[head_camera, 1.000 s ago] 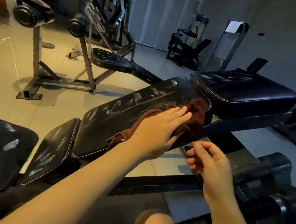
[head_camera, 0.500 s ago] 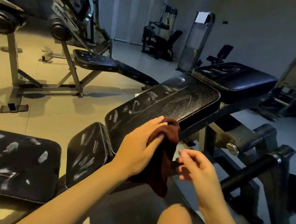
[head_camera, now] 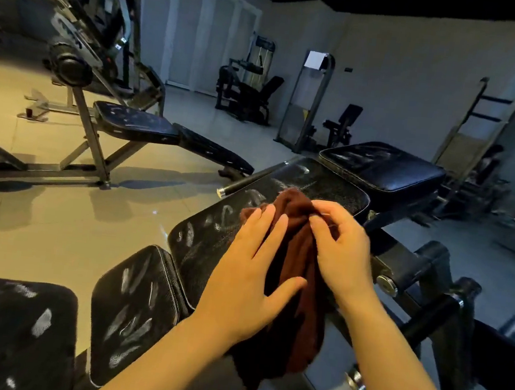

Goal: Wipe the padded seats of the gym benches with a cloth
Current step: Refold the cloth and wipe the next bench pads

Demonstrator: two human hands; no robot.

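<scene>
The cloth [head_camera: 291,281], a dark brown one, is bunched and held between both hands above the near edge of the long bench pad [head_camera: 281,194], with its lower end hanging down past the pad's side. It appears that the cloth is being regathered or refolded before the next wipe, though this is a judgement from the way it is held.

For the step to be done well, a flat, fresh face of the cloth should be turned outward and the loose tail gathered in, so that nothing drags against the frame [head_camera: 407,267] beneath. The cloth should then be laid flat on the pad and drawn along its length in overlapping passes. White smears are visible on the left part of the long pad, on the small pad [head_camera: 136,309] just beside it, and on the pad at the lower left [head_camera: 7,327]; these should be covered fully, with firm, even pressure. The raised pad [head_camera: 386,170] beyond also shows pale marks, as does the far bench [head_camera: 136,121], so much of the task is judged to remain.

The left hand [head_camera: 247,282] is spread, with fingers nearly straight and laid against the left side of the cloth, thumb reaching across its front; it presses rather than clenches. The right hand [head_camera: 339,248] is curled, with fingertips pinching a fold near the top of the cloth
</scene>
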